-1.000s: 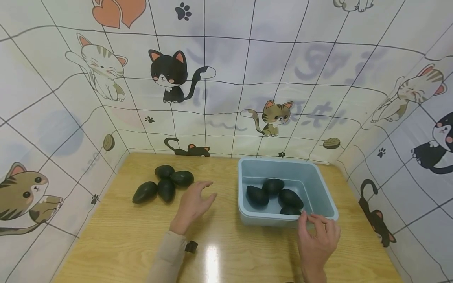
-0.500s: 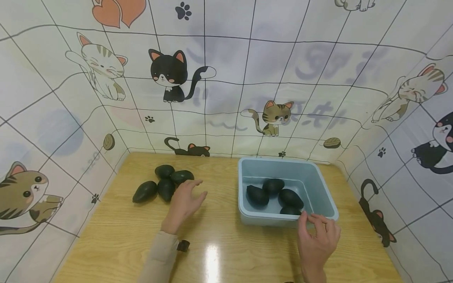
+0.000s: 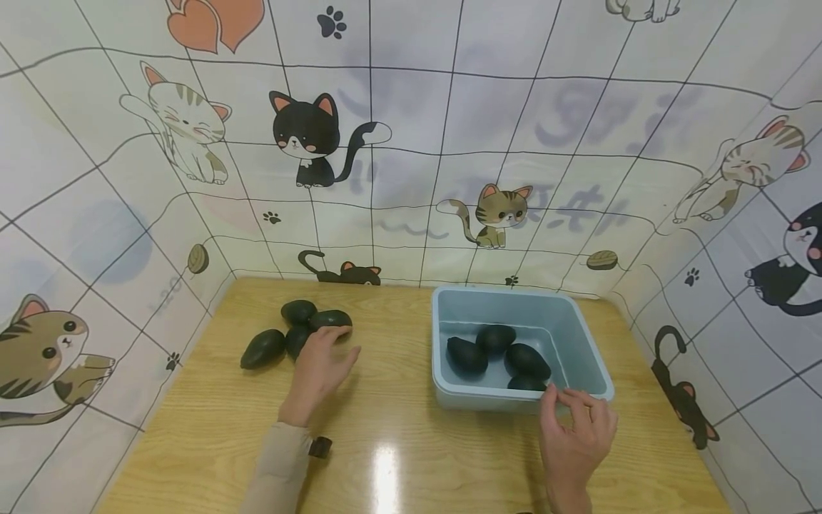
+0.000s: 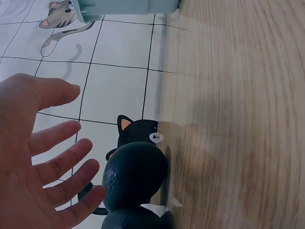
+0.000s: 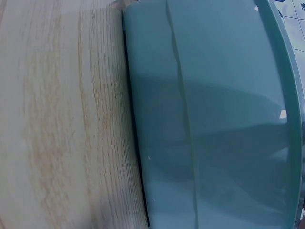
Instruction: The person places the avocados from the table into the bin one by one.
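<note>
Several dark green avocados [image 3: 263,349] lie in a cluster on the left of the wooden table. My left hand [image 3: 317,371] hovers at the cluster's near right side, partly covering one avocado, with its fingers spread and nothing in them. In the left wrist view, the left hand [image 4: 43,162] is beside an avocado [image 4: 136,174], its fingers apart from each other. To the right stands a light blue plastic bin [image 3: 514,296] with several avocados [image 3: 528,362] inside. At the bin's near right rim, my right hand [image 3: 578,432] pinches the edge between thumb and fingers.
The wooden table [image 3: 392,357] backs onto a wall covering [image 3: 411,164] printed with cats and grid lines, which also stands on both sides. The right wrist view is mostly filled by the bin's outer wall [image 5: 214,119].
My left hand has moved left, closer to the avocado cluster, and now covers part of one avocado. My right hand and the bin have stayed in place.
</note>
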### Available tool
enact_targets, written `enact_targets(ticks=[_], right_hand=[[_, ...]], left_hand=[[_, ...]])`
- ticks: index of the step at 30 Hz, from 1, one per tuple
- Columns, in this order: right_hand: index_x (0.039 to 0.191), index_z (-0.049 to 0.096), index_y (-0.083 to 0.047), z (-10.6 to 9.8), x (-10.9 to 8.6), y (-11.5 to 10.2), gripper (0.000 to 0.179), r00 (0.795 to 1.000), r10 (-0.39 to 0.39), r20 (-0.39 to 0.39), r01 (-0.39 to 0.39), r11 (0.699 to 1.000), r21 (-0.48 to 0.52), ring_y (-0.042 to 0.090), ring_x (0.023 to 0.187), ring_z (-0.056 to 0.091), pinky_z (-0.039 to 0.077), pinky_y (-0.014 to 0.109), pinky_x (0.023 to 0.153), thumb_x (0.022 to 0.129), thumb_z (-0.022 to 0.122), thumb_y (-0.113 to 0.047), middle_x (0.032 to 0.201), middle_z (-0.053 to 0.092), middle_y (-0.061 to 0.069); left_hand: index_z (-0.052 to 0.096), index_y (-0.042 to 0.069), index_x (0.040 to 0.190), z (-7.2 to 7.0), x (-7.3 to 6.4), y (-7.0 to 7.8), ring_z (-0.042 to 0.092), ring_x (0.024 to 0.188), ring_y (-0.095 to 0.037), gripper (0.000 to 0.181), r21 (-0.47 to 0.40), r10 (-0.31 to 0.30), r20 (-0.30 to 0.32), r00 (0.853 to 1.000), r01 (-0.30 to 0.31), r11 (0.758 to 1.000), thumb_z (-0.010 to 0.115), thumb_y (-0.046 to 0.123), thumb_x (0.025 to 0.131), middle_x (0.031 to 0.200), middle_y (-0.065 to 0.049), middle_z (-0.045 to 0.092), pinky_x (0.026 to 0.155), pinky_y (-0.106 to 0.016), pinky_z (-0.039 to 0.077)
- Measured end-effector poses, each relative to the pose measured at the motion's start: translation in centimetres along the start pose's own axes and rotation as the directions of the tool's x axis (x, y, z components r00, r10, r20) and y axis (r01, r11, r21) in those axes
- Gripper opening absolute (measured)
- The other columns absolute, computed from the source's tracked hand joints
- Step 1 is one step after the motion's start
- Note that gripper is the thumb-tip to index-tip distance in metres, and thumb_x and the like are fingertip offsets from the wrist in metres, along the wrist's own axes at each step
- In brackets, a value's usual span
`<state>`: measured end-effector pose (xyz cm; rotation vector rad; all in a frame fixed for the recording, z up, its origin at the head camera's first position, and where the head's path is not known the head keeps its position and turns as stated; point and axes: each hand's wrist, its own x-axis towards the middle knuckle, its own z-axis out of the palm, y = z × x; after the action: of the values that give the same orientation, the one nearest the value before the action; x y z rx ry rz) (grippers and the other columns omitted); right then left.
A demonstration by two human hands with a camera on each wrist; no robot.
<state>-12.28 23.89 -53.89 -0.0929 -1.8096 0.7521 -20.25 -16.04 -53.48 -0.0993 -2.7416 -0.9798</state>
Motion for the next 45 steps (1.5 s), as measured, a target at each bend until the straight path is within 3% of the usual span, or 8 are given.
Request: enact_targets(ticks=[5, 15, 21, 28, 35, 41, 45], right_hand=[[0.077, 0.074, 0.008, 0.0, 0.0, 0.0, 0.017, 1.0, -0.005, -0.006, 0.005, 1.0, 0.009, 0.042, 0.081, 0.056, 0.03, 0.022, 0.087, 0.086, 0.079, -0.005, 0.086, 0.069, 0.024], [0.077, 0.074, 0.008, 0.1, 0.1, 0.1, 0.017, 1.0, -0.01, -0.022, 0.011, 1.0, 0.02, 0.042, 0.08, 0.055, 0.031, 0.021, 0.088, 0.085, 0.079, -0.005, 0.087, 0.07, 0.024], [0.079, 0.074, 0.008, 0.0, -0.1, 0.2, 0.018, 1.0, -0.002, 0.007, 0.002, 1.0, 0.003, 0.041, 0.082, 0.055, 0.03, 0.022, 0.088, 0.087, 0.079, -0.008, 0.088, 0.069, 0.023], [0.081, 0.074, 0.008, -0.2, -0.1, 0.3, 0.018, 0.999, 0.012, 0.035, -0.011, 1.0, -0.017, 0.041, 0.083, 0.055, 0.029, 0.023, 0.087, 0.088, 0.078, -0.008, 0.09, 0.069, 0.023], [0.081, 0.074, 0.007, 0.0, -0.1, 0.4, 0.019, 0.999, 0.007, 0.033, -0.006, 1.0, -0.018, 0.042, 0.084, 0.056, 0.029, 0.023, 0.086, 0.088, 0.078, -0.01, 0.09, 0.069, 0.023], [0.08, 0.074, 0.007, 0.1, -0.1, 0.4, 0.02, 1.0, -0.005, 0.015, 0.005, 1.0, -0.009, 0.042, 0.084, 0.056, 0.029, 0.023, 0.086, 0.088, 0.078, -0.011, 0.088, 0.069, 0.023], [0.081, 0.074, 0.007, 0.0, -0.1, 0.4, 0.019, 0.999, 0.014, 0.036, -0.012, 0.999, -0.033, 0.042, 0.086, 0.056, 0.029, 0.024, 0.087, 0.089, 0.077, -0.01, 0.09, 0.069, 0.022]], left_hand=[[0.072, 0.007, 0.135, -0.5, -0.1, -0.7, 0.06, 0.132, -0.045, 0.045, -0.015, -0.005, -0.007, 1.0, 0.004, 1.0, 0.076, 0.031, 0.098, 0.14, -0.02, 0.065, 0.109, -0.061, 0.051], [0.071, 0.0, 0.134, -1.2, -0.3, -2.0, 0.051, 0.135, -0.05, 0.047, 0.011, -0.008, -0.103, 0.995, 0.009, 1.0, 0.079, 0.026, 0.095, 0.145, -0.026, 0.057, 0.109, -0.064, 0.049], [0.07, 0.0, 0.134, -1.4, -0.5, -2.3, 0.045, 0.14, -0.052, 0.047, 0.008, -0.044, -0.126, 0.991, 0.045, 0.999, 0.078, 0.026, 0.096, 0.15, -0.028, 0.051, 0.106, -0.068, 0.049], [0.071, 0.0, 0.133, -1.5, -0.4, -2.8, 0.047, 0.137, -0.053, 0.047, 0.017, -0.054, -0.159, 0.986, 0.058, 0.998, 0.078, 0.028, 0.096, 0.148, -0.03, 0.053, 0.104, -0.068, 0.05], [0.066, -0.002, 0.138, -1.8, -0.4, -3.4, 0.045, 0.138, -0.054, 0.054, 0.031, -0.107, -0.132, 0.985, 0.112, 0.993, 0.076, 0.031, 0.096, 0.149, -0.032, 0.052, 0.109, -0.069, 0.045], [0.057, -0.007, 0.145, -1.7, -0.6, -4.0, 0.033, 0.148, -0.061, 0.063, 0.045, -0.142, -0.097, 0.985, 0.147, 0.988, 0.074, 0.031, 0.097, 0.16, -0.039, 0.037, 0.114, -0.077, 0.038], [0.054, -0.006, 0.148, -1.6, -0.5, -4.3, 0.03, 0.15, -0.061, 0.066, 0.04, -0.165, -0.083, 0.983, 0.168, 0.985, 0.073, 0.032, 0.098, 0.162, -0.037, 0.034, 0.116, -0.077, 0.035]])
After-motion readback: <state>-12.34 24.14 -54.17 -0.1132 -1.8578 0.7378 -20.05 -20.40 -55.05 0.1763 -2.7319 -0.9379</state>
